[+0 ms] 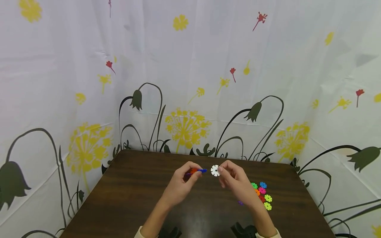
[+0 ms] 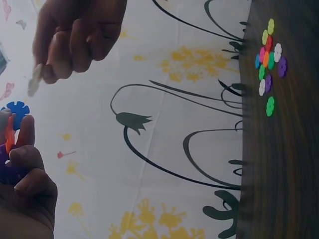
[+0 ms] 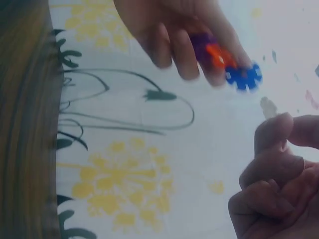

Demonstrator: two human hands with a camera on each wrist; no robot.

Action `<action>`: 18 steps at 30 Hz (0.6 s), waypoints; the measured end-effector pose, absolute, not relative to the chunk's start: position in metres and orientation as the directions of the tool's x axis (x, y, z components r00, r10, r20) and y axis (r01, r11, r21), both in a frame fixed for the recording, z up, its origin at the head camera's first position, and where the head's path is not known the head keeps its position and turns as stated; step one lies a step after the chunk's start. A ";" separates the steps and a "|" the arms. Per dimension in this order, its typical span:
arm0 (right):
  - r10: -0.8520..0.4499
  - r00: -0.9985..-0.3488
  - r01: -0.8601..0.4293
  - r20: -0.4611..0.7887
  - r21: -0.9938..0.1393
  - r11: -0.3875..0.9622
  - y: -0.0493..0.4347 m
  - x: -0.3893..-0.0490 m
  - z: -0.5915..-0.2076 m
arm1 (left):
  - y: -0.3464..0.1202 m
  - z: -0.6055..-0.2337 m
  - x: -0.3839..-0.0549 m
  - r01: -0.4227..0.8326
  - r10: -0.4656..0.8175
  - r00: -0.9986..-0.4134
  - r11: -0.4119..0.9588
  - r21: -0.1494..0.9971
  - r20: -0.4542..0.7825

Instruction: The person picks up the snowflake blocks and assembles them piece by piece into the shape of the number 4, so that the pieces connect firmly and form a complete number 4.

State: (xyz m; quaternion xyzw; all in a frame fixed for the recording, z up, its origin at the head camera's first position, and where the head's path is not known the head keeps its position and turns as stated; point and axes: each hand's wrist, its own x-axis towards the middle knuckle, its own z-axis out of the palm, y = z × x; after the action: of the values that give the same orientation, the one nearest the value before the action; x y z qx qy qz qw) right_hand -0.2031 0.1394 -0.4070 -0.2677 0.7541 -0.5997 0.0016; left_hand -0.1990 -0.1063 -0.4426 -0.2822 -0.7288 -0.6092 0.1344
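My left hand (image 1: 178, 187) grips a short chain of notched plastic discs. A blue disc (image 3: 244, 76) is at its outer end, an orange disc (image 3: 218, 55) is in the middle, and a purple disc (image 2: 11, 169) lies deeper among the fingers. Between thumb and fingers, my right hand (image 1: 237, 181) pinches a white notched disc (image 1: 215, 170) by its edge. That disc faces the head view, a small gap away from the blue one, which is seen edge-on there. Both hands are raised over the table.
A dark wooden table (image 1: 125, 195) carries several loose discs, among them a blue disc (image 1: 263, 185) and a yellow-green disc (image 1: 268, 206), right of my right forearm. A purple disc (image 1: 240, 203) lies left of that forearm. Behind the table hangs a flower-printed curtain (image 1: 190, 49).
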 end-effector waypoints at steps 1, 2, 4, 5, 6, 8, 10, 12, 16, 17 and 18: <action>-0.402 -0.859 -0.402 0.318 -0.905 0.143 0.137 -0.202 -0.405 | -0.105 -0.442 -0.199 0.575 0.253 -0.804 0.098 0.812 0.538; -0.399 -0.860 -0.404 0.319 -0.902 0.149 0.134 -0.201 -0.404 | -0.105 -0.441 -0.198 0.574 0.255 -0.804 0.100 0.812 0.537; -0.387 -0.866 -0.401 0.316 -0.901 0.162 0.130 -0.200 -0.403 | -0.104 -0.442 -0.197 0.572 0.261 -0.805 0.103 0.814 0.533; -0.380 -0.870 -0.398 0.313 -0.902 0.169 0.129 -0.200 -0.403 | -0.104 -0.442 -0.197 0.572 0.264 -0.805 0.103 0.814 0.532; -0.371 -0.875 -0.396 0.311 -0.901 0.177 0.128 -0.199 -0.403 | -0.103 -0.442 -0.197 0.570 0.267 -0.805 0.100 0.816 0.529; -0.359 -0.880 -0.397 0.311 -0.897 0.193 0.127 -0.199 -0.403 | -0.103 -0.443 -0.196 0.565 0.273 -0.807 0.097 0.819 0.524; -0.353 -0.884 -0.392 0.307 -0.898 0.201 0.127 -0.198 -0.403 | -0.102 -0.443 -0.196 0.565 0.280 -0.805 0.094 0.820 0.523; -0.353 -0.888 -0.382 0.296 -0.901 0.205 0.127 -0.197 -0.404 | -0.102 -0.443 -0.195 0.565 0.280 -0.806 0.098 0.819 0.522; -0.371 -0.885 -0.372 0.281 -0.906 0.201 0.126 -0.196 -0.405 | -0.102 -0.444 -0.195 0.571 0.276 -0.805 0.120 0.812 0.525; -0.372 -0.885 -0.371 0.278 -0.906 0.205 0.125 -0.196 -0.405 | -0.102 -0.444 -0.194 0.573 0.274 -0.805 0.131 0.809 0.526; -0.374 -0.885 -0.372 0.278 -0.904 0.209 0.125 -0.196 -0.406 | -0.102 -0.444 -0.194 0.577 0.273 -0.804 0.144 0.804 0.528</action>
State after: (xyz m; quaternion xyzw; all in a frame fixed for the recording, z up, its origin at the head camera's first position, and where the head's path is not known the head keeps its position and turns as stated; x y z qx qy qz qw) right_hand -0.1955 0.1246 -0.4056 -0.2398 0.7776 -0.5813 0.0008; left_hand -0.1940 -0.1020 -0.4442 -0.2852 -0.7453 -0.5888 0.1288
